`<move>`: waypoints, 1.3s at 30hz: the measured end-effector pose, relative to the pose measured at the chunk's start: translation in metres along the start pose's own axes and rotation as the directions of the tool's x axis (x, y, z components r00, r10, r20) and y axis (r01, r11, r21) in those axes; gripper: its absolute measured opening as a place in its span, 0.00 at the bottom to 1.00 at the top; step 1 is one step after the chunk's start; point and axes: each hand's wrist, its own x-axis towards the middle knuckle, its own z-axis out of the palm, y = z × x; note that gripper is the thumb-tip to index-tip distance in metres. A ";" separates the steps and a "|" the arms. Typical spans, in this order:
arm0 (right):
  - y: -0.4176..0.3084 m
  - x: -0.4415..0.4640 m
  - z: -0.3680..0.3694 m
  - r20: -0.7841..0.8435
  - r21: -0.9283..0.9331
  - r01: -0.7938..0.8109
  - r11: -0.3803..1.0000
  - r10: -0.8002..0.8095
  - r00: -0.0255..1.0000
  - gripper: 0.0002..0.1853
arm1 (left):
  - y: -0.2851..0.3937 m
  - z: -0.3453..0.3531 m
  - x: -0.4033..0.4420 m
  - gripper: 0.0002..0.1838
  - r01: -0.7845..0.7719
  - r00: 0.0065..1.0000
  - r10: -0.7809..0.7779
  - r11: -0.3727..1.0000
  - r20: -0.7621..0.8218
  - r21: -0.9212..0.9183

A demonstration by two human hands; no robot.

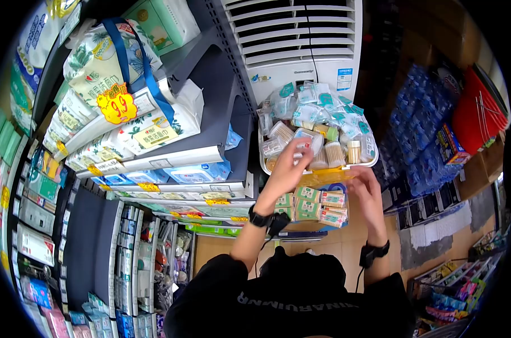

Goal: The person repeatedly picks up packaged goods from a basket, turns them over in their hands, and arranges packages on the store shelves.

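Observation:
A white bin (373, 162) in front of the air conditioner holds packs and tubs of cotton swabs (335, 152). My left hand (292, 169) reaches over its front left part, fingers curled at a clear tub (313, 141) with a small red label. The fingers partly cover that tub. My right hand (366, 188) is at the front right corner of the bin, beside a yellow translucent strip (326, 176); its fingers are bent but apart, with nothing visible in them. Below the strip sits a box of small green-and-tan packets (308, 210).
Shelves of tissue packs (159, 132) rise on the left, with a price tag (117, 103) hanging out. The white air conditioner (289, 73) stands behind the bin. Blue-wrapped bottles (421, 135) and a red container (480, 110) are at the right.

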 end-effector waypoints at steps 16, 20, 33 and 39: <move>0.024 0.093 -0.024 0.168 0.076 -0.152 0.985 0.137 0.976 0.17 | -0.056 0.022 0.167 0.51 -0.133 0.982 0.189 0.660 0.007 0.739; 0.027 0.092 -0.034 0.155 0.074 -0.156 0.985 0.143 0.978 0.18 | -0.059 0.023 0.172 0.52 -0.124 0.983 0.186 0.657 0.000 0.744; 0.063 0.137 -0.061 -0.088 -0.116 0.066 0.991 -0.076 0.993 0.16 | -0.046 0.028 0.149 0.35 -0.110 0.922 0.374 0.500 -0.100 0.859; 0.063 0.131 -0.063 -0.067 0.019 -0.021 1.000 0.022 0.998 0.16 | -0.041 0.036 0.141 0.27 -0.108 0.896 0.414 0.551 -0.158 0.828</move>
